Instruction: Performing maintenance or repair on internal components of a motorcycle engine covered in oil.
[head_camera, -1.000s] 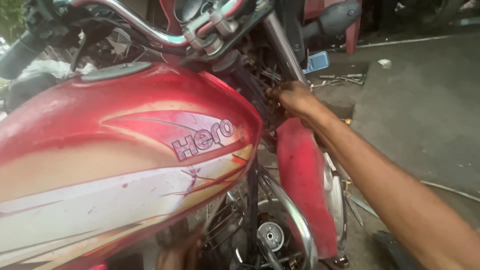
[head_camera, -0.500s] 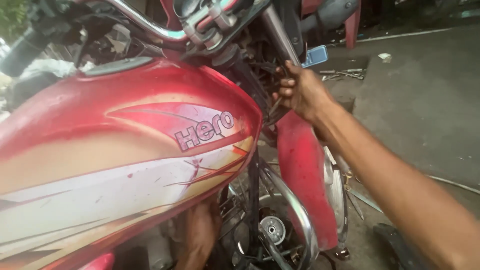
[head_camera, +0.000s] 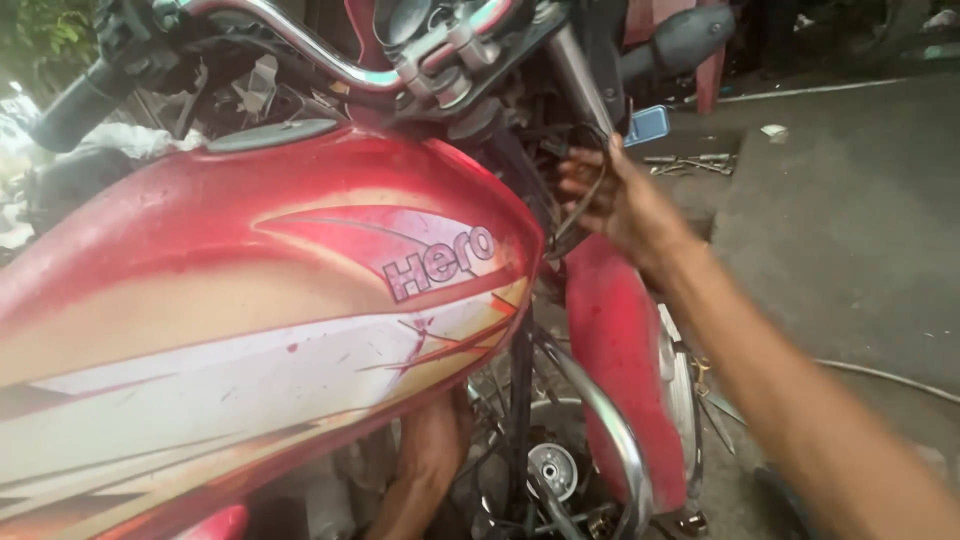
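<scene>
In the head view, a big red metal fuel tank (head_camera: 250, 300) with cream stripes and a silver badge on its right side is seen on the left. A small blue flat tag (head_camera: 648, 125) is seen far off, near the shiny handlebar (head_camera: 330, 50). The right hand (head_camera: 615, 195) is stretched out to the dark wires (head_camera: 580, 200) by the steering neck, fingers partly curled around a thin black cable. Below it, the red front mudguard (head_camera: 625, 370) is seen. The left hand (head_camera: 425, 470) is reached in under the tank; its grip cannot be told.
</scene>
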